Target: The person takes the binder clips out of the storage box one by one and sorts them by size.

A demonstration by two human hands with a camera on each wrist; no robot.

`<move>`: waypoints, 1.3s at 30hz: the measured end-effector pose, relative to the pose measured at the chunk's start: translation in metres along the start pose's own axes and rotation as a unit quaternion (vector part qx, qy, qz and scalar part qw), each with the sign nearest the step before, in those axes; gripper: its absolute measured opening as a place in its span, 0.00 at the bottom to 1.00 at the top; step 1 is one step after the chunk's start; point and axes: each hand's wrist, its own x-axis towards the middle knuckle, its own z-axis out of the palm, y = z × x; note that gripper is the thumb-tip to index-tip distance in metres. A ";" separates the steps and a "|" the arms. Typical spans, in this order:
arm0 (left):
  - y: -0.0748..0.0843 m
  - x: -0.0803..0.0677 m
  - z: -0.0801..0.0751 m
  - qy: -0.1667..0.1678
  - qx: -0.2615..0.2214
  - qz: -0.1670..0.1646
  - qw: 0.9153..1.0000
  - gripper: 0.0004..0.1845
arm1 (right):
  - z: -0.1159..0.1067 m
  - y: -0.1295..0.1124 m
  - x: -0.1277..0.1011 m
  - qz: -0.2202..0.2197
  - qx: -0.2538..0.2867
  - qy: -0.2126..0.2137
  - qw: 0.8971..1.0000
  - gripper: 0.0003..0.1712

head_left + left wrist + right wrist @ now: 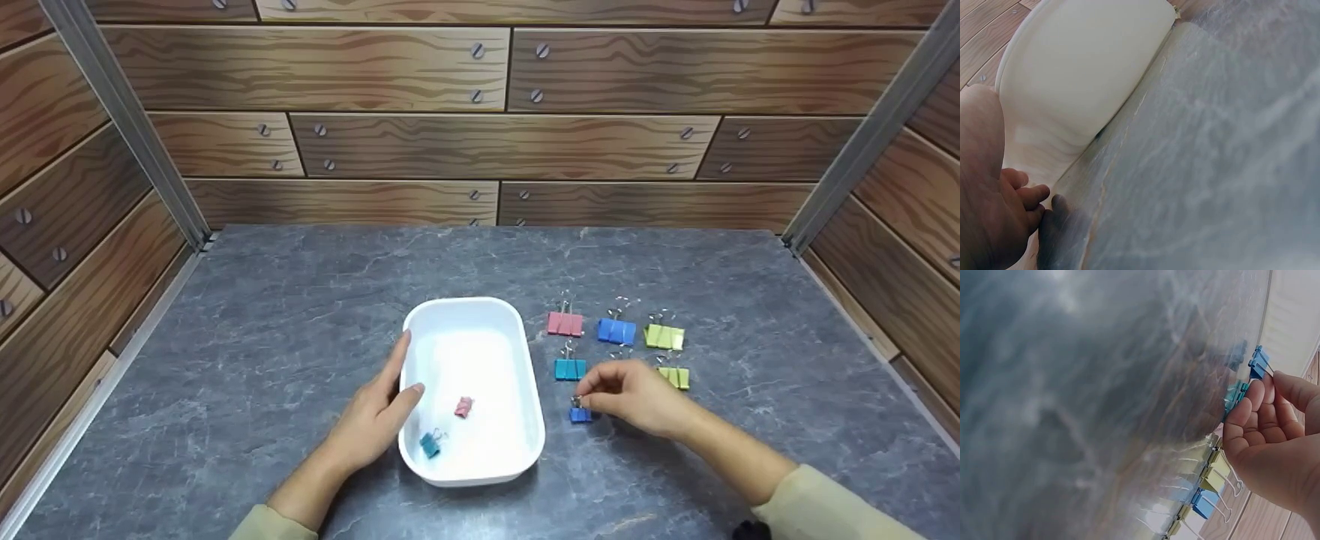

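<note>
My right hand pinches the wire handles of a small blue binder clip between thumb and fingertips, just right of a white tray. The same blue clip shows in the right wrist view, close to the tray's wall. My left hand holds the tray's left rim, its thumb over the edge and its fingers along the outside. Inside the tray lie a small pink binder clip and a small teal binder clip.
Right of the tray stand a pink clip, a larger blue clip, a yellow-green clip, a teal clip and a second yellow-green clip. Handles of another clip show behind my right hand. Wood-patterned walls enclose the grey table.
</note>
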 end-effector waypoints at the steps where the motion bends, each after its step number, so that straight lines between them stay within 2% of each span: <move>1: 0.000 0.000 0.000 0.000 -0.001 0.001 1.000 0.39 | 0.000 0.000 0.000 0.000 0.001 0.000 1.000 0.06; 14: 0.001 -0.001 -0.001 0.002 0.004 -0.003 1.000 0.39 | 0.000 0.001 0.000 0.009 0.003 -0.006 1.000 0.07; 23: 0.000 0.000 -0.001 0.002 0.002 -0.002 1.000 0.39 | -0.006 -0.002 -0.001 0.008 -0.009 0.011 1.000 0.07; 30: 0.000 -0.001 0.000 -0.004 -0.002 -0.006 1.000 0.39 | -0.017 -0.021 -0.001 0.009 0.003 0.033 0.999 0.10; 34: 0.001 -0.001 0.000 -0.003 0.000 -0.009 1.000 0.39 | -0.019 -0.037 0.001 -0.011 0.018 0.031 0.999 0.10; 39: 0.001 0.000 0.000 0.000 0.005 -0.005 1.000 0.39 | -0.010 -0.057 0.006 -0.044 0.035 0.019 0.998 0.07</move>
